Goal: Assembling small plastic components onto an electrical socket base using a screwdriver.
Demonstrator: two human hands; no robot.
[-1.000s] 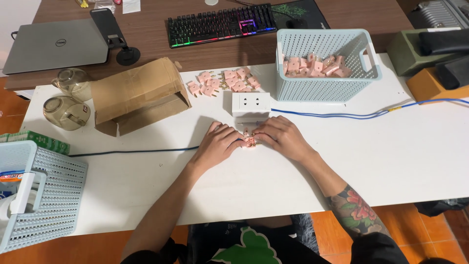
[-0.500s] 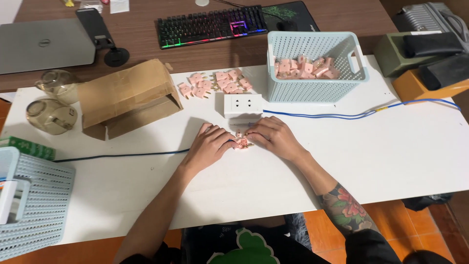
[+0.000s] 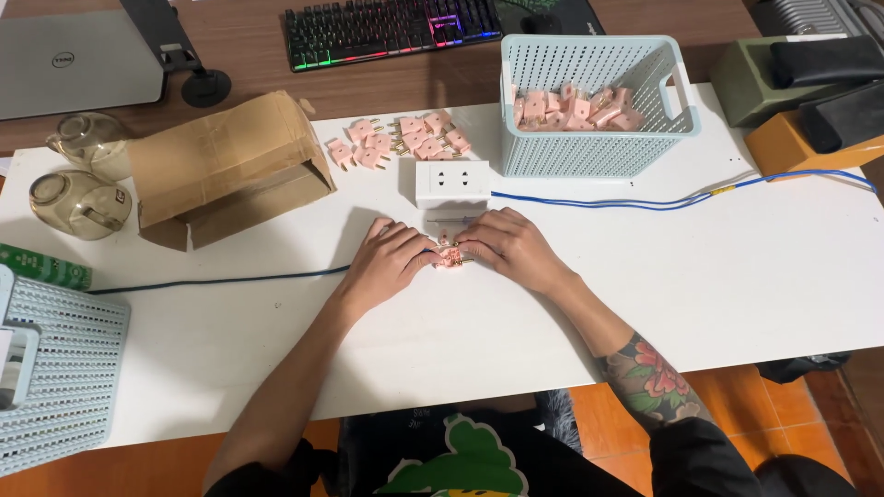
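Observation:
My left hand [image 3: 391,260] and my right hand [image 3: 508,247] rest on the white table [image 3: 755,276], fingertips meeting on a small pink plug adapter [image 3: 450,258]. Both hands pinch it between them. Just beyond the hands stands a white socket box [image 3: 451,183] with a blue cable [image 3: 645,202] running to the right. A pile of several pink plug adapters [image 3: 396,141] lies behind the box. More pink adapters fill a pale blue perforated basket [image 3: 589,147] at the back right.
An open cardboard box [image 3: 221,166] lies at the left, with two glass cups [image 3: 78,198] beside it. Another pale blue basket [image 3: 55,368] sits at the front left edge. Behind the table a laptop [image 3: 74,60] and a lit keyboard [image 3: 387,28] rest on a wooden desk.
The hands stay together on the pink adapter in front of the socket box. The camera view has shifted slightly; nothing else has visibly moved.

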